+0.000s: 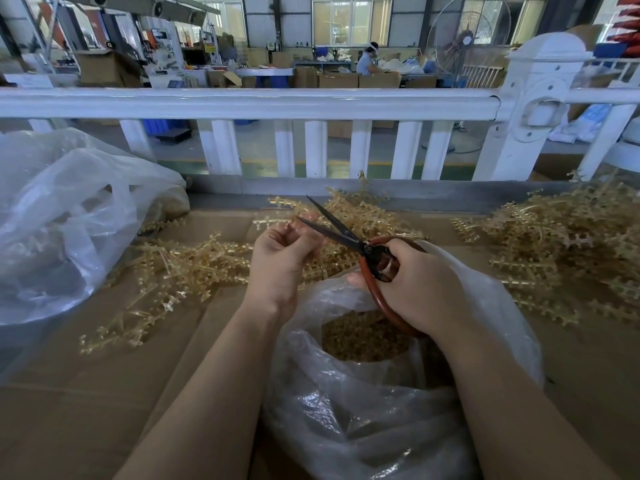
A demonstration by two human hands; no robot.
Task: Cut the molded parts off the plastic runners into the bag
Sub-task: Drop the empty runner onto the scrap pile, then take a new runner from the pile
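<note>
Nearest the camera sits the crumpled clear plastic bag (381, 403), its mouth open upward at the near edge of the brown cardboard-covered worktop (104, 393), with a heap of small tan cut parts (363, 337) already lying inside. Just above that mouth, the right hand (415, 289) grips the red-brown looped handles of the black-bladed scissors (346, 237), whose blades stand apart and point toward the far left. The left hand (280, 258) is curled, fingertips pinching what seems to be a translucent amber plastic runner (304, 220); how much of it is held is hard to make out. Its tip lies between the parted blades.

Judging by this, a cut is being lined up, mid-way through a long job: loose tangled runners (180, 268) are piled toward the left edge, and another mound (568, 244) toward the right edge. Next comes closing the blades right at the joint, with the piece kept over the bag so it drops in.
</note>
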